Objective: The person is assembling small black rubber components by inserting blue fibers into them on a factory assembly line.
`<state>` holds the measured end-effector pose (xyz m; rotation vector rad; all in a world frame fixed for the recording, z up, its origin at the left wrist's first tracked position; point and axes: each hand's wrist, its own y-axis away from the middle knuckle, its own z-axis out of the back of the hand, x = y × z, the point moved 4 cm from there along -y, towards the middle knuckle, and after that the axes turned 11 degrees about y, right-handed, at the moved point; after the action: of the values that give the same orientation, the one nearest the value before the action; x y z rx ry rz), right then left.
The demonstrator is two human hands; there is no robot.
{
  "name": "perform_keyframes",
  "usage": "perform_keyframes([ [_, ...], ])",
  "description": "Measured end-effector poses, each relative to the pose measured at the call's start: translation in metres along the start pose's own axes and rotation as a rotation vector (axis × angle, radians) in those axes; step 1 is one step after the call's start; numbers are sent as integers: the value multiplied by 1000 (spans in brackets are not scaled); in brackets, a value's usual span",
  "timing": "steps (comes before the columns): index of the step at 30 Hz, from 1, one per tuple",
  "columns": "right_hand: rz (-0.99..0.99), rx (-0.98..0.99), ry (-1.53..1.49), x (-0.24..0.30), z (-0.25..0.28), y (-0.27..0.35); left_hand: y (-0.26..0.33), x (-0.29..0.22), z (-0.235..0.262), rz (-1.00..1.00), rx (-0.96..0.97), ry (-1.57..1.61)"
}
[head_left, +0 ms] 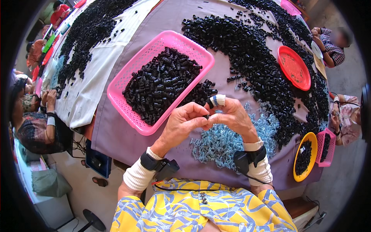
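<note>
My left hand [179, 124] and my right hand [234, 118] meet above the table, thumbs and fingers pinched together. Between the fingertips shows a small black plastic part [206, 116], mostly hidden by them. A white finger sleeve with dark stripes [218, 101] covers a finger of my right hand. Just beyond my left hand stands a pink perforated basket [118, 101], filled with small black plastic parts [158, 87]. Below and around my right hand spreads a heap of small pale blue coil springs [216, 145].
Loose black parts [247, 58] cover much of the purple cloth [110, 135]. At right are a red tray [294, 67], a yellow tray [295, 170] and a small pink basket [330, 162]. Other people sit at both sides, including one person [34, 123] at left.
</note>
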<state>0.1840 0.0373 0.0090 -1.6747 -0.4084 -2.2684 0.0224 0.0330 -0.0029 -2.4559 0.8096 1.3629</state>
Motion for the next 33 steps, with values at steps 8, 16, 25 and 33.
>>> perform_keyframes([
  [8,20,-157,117,5,-1,4,-2,8,-2,-29,-47,96],
  [16,8,-265,129,-5,15,4,6,-17,10,-110,-215,33],
  [25,146,-246,575,-17,19,-10,11,-39,48,-274,-450,-84],
  [33,357,-108,1093,-24,-30,-26,10,-34,57,-291,-483,-41],
])
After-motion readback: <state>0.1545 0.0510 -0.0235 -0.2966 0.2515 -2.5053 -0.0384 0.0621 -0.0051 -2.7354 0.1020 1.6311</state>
